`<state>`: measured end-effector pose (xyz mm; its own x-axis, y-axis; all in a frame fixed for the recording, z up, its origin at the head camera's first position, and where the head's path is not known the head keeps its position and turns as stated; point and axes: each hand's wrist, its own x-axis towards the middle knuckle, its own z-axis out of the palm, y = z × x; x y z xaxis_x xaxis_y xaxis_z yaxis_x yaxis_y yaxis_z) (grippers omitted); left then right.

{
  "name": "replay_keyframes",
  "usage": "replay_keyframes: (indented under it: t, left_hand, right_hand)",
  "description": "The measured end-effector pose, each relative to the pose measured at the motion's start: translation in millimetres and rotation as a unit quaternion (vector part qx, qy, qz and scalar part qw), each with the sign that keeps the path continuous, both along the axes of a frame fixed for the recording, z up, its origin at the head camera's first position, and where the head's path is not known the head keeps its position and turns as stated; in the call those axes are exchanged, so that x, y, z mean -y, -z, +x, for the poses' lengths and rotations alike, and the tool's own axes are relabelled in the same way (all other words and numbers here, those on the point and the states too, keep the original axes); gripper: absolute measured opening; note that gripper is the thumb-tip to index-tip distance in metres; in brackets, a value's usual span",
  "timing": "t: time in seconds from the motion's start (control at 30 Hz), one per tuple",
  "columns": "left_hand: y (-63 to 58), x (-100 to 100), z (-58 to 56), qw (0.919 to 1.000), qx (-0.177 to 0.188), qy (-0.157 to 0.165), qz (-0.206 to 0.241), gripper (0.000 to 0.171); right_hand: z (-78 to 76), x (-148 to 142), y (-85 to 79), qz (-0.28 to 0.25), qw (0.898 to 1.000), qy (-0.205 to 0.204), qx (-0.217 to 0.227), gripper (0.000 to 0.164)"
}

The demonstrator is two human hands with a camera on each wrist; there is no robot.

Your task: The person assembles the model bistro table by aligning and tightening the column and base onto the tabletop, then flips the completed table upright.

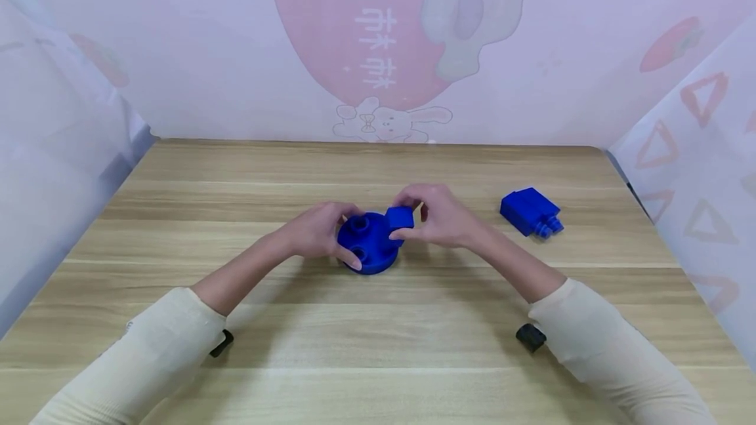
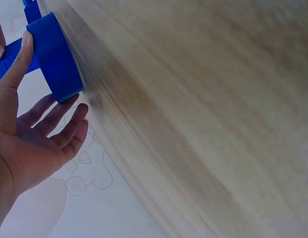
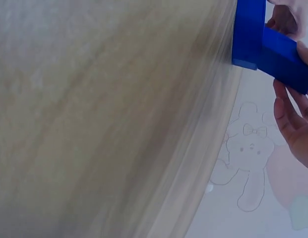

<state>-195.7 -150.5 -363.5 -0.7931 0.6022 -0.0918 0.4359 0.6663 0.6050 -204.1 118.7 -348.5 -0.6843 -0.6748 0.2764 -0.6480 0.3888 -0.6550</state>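
Observation:
A blue round base [image 1: 373,241] with round sockets on top lies on the table in front of me. My left hand [image 1: 315,231] holds it by its left side, thumb at the near edge and fingers at the far edge. In the left wrist view the base [image 2: 54,59] shows its smooth side wall. A blue rectangular block [image 1: 400,217] rises from the right part of the base, pinched between thumb and fingers of my right hand [image 1: 444,218]. From the right wrist view, the block [image 3: 282,57] meets the base; its lower end is hidden.
Farther right on the wooden table [image 1: 378,340] lies another blue block [image 1: 528,207] with threaded screws [image 1: 549,227] at its near end. A pale printed curtain [image 1: 207,51] borders the table at the back and sides.

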Motion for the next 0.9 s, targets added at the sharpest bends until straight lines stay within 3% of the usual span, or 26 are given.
replay_keyframes:
  t: [0.9]
  left_hand:
    - [3.6,-3.1,2.5,0.9992,-0.009,-0.036,0.014,0.092]
  right_hand:
    - [10.8,3.1,2.2,-0.012,0.998,0.065,0.012,0.028]
